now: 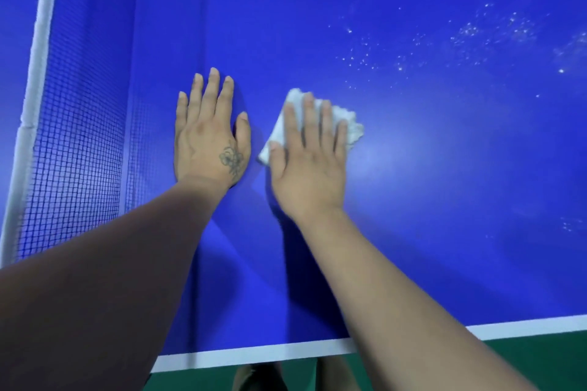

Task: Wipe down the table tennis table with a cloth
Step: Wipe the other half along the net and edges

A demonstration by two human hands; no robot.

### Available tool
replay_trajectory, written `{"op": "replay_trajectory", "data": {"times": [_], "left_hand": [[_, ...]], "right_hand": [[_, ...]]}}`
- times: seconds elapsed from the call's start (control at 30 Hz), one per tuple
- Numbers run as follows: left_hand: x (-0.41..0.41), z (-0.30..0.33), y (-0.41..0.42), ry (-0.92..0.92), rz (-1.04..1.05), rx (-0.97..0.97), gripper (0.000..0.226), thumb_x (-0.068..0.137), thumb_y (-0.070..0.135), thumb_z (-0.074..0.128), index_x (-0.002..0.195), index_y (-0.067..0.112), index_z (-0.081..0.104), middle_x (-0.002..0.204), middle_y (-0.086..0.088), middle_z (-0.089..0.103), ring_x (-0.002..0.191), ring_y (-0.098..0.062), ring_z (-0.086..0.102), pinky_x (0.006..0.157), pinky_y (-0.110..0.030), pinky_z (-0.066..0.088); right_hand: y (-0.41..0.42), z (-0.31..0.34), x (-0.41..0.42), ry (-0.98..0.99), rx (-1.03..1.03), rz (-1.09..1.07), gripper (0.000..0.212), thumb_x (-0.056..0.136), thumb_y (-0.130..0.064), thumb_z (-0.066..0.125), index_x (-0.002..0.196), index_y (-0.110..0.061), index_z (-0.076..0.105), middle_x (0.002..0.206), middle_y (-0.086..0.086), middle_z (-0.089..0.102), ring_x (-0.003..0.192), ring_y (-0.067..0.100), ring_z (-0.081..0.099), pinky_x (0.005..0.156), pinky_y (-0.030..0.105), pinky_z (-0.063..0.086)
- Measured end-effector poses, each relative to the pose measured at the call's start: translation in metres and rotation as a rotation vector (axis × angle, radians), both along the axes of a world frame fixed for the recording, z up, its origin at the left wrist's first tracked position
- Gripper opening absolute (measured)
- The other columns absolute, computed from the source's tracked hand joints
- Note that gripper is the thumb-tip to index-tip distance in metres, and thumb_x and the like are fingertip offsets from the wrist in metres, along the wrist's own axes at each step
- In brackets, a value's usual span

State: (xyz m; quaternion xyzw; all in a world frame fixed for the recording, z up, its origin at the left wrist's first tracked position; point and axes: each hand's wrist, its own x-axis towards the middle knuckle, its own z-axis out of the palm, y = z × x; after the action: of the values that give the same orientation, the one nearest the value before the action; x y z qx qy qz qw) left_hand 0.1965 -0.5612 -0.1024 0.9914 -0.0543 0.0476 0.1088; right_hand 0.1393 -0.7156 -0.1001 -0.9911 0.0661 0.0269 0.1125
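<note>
At centre frame our right hand (309,152) lies flat with straight fingers spread over a white cloth (344,122), pressing it onto the blue table tennis counter (413,200). The cloth looks nubbly and crumpled, its edges poking out beyond our fingertips and beside the thumb. Just left of it, our left hand (211,136) rests palm-down and released on the smooth surface, holding nothing; a flower tattoo (232,160) marks its back near the thumb. Toward the upper right, pale specks (470,35) are scattered over the glossy blue. Along the left edge runs a dark mesh net (73,143) with white top tape (35,73). A white line (254,355) borders the counter's near edge, with green floor (540,355) below.
</note>
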Motion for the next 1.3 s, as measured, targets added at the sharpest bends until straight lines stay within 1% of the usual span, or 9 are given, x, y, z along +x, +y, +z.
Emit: {"op": "replay_trajectory", "data": {"times": [0.17, 0.23, 0.33, 0.43, 0.6, 0.77, 0.9, 1.07, 1.3], "left_hand": [[0.001, 0.005, -0.01, 0.007, 0.066, -0.029, 0.065, 0.103, 0.035, 0.038, 0.164, 0.012, 0.04, 0.175, -0.008, 0.03, 0.165, -0.029, 0.017, 0.134, -0.054, 0.01], [0.016, 0.009, -0.024, -0.005, 0.084, -0.021, 0.065, 0.101, 0.034, 0.039, 0.161, 0.01, 0.043, 0.174, -0.011, 0.033, 0.164, -0.032, 0.019, 0.134, -0.056, 0.01], [0.05, 0.015, -0.046, 0.013, 0.121, 0.016, 0.069, 0.107, 0.047, 0.031, 0.167, 0.012, 0.033, 0.177, -0.009, 0.024, 0.166, -0.033, 0.013, 0.134, -0.057, 0.007], [0.069, 0.006, -0.059, 0.056, 0.125, 0.085, 0.071, 0.109, 0.056, 0.022, 0.171, 0.021, 0.023, 0.18, -0.006, 0.015, 0.166, -0.032, 0.008, 0.134, -0.058, 0.007], [0.071, 0.0, -0.058, 0.029, 0.145, 0.081, 0.069, 0.109, 0.057, 0.026, 0.17, 0.024, 0.026, 0.179, -0.005, 0.017, 0.166, -0.03, 0.009, 0.134, -0.056, 0.008], [0.072, -0.001, -0.059, 0.0, 0.142, 0.06, 0.067, 0.11, 0.054, 0.031, 0.169, 0.022, 0.031, 0.178, -0.007, 0.022, 0.166, -0.031, 0.014, 0.133, -0.057, 0.011], [0.072, 0.0, -0.059, -0.018, 0.146, 0.049, 0.065, 0.111, 0.053, 0.033, 0.168, 0.022, 0.034, 0.177, -0.006, 0.025, 0.166, -0.031, 0.015, 0.133, -0.056, 0.012], [0.074, -0.001, -0.059, -0.02, 0.141, 0.031, 0.063, 0.111, 0.051, 0.038, 0.167, 0.021, 0.037, 0.177, -0.007, 0.026, 0.165, -0.032, 0.017, 0.133, -0.057, 0.013], [0.076, 0.001, -0.057, 0.005, 0.139, 0.02, 0.061, 0.112, 0.046, 0.036, 0.168, 0.021, 0.035, 0.177, -0.007, 0.025, 0.166, -0.032, 0.015, 0.133, -0.057, 0.012]], "right_hand": [[-0.013, 0.011, -0.069, 0.035, 0.037, 0.168, 0.065, 0.111, -0.044, 0.035, 0.171, -0.024, 0.017, 0.179, -0.001, 0.005, 0.166, 0.024, -0.002, 0.132, 0.053, 0.01], [-0.036, 0.012, -0.089, 0.05, 0.03, 0.17, 0.064, 0.112, -0.044, 0.036, 0.17, -0.025, 0.019, 0.179, -0.002, 0.007, 0.166, 0.023, 0.0, 0.132, 0.053, 0.013], [-0.08, 0.011, -0.099, 0.057, -0.004, 0.083, 0.066, 0.11, -0.046, 0.034, 0.17, -0.022, 0.018, 0.179, 0.001, 0.01, 0.166, 0.024, 0.003, 0.131, 0.056, 0.016], [-0.122, 0.009, -0.075, 0.083, -0.027, -0.063, 0.068, 0.11, -0.049, 0.027, 0.171, -0.021, 0.015, 0.179, 0.001, 0.009, 0.166, 0.025, 0.003, 0.132, 0.055, 0.011], [-0.132, 0.004, 0.013, 0.079, -0.024, -0.219, 0.07, 0.109, -0.049, 0.024, 0.171, -0.019, 0.01, 0.179, 0.003, 0.004, 0.165, 0.027, -0.003, 0.132, 0.056, 0.003], [-0.08, 0.001, 0.093, 0.019, 0.022, -0.051, 0.071, 0.108, -0.05, 0.028, 0.171, -0.019, 0.015, 0.179, 0.004, 0.007, 0.165, 0.03, 0.001, 0.131, 0.056, 0.003], [-0.054, 0.007, 0.064, 0.027, 0.032, 0.108, 0.069, 0.11, -0.044, 0.03, 0.171, -0.019, 0.012, 0.179, 0.002, 0.004, 0.166, 0.027, -0.002, 0.131, 0.055, 0.007], [-0.086, 0.014, -0.002, 0.094, 0.019, 0.221, 0.068, 0.11, -0.043, 0.036, 0.171, -0.022, 0.014, 0.179, -0.001, 0.005, 0.166, 0.025, -0.001, 0.132, 0.055, 0.013], [-0.159, 0.009, 0.035, 0.093, -0.047, -0.048, 0.067, 0.11, -0.047, 0.028, 0.171, -0.021, 0.016, 0.179, 0.003, 0.01, 0.166, 0.027, 0.004, 0.132, 0.056, 0.01]]}}
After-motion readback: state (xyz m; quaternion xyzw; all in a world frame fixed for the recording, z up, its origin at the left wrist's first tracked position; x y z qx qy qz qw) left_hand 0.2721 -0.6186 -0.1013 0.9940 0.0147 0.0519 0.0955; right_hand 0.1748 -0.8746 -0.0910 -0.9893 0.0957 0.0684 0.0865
